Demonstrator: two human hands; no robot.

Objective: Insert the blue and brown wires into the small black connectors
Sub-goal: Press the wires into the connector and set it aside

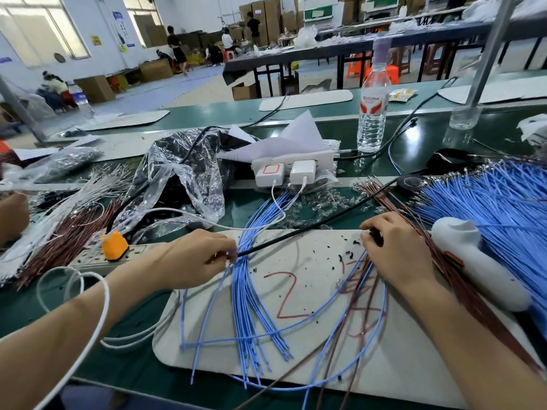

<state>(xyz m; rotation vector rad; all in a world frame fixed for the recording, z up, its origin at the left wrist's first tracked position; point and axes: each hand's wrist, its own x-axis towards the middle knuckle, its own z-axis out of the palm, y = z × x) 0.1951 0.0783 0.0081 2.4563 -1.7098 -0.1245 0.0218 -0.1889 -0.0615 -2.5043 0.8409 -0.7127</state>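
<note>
A red "2" showed, scrawled on the white mat between the hands. The left hand pinched the blue wires fanning out just beneath it. The right hand gripped a small black connector, with the brown wires just beyond it.

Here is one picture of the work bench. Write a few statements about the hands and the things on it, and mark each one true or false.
1. The left hand pinches blue wires. True.
2. The right hand holds nothing. False: its fingers are curled round a small black connector.
3. The bottle lies on its side. False: it stands upright.
4. An orange plug sits in the power strip. True.
</note>
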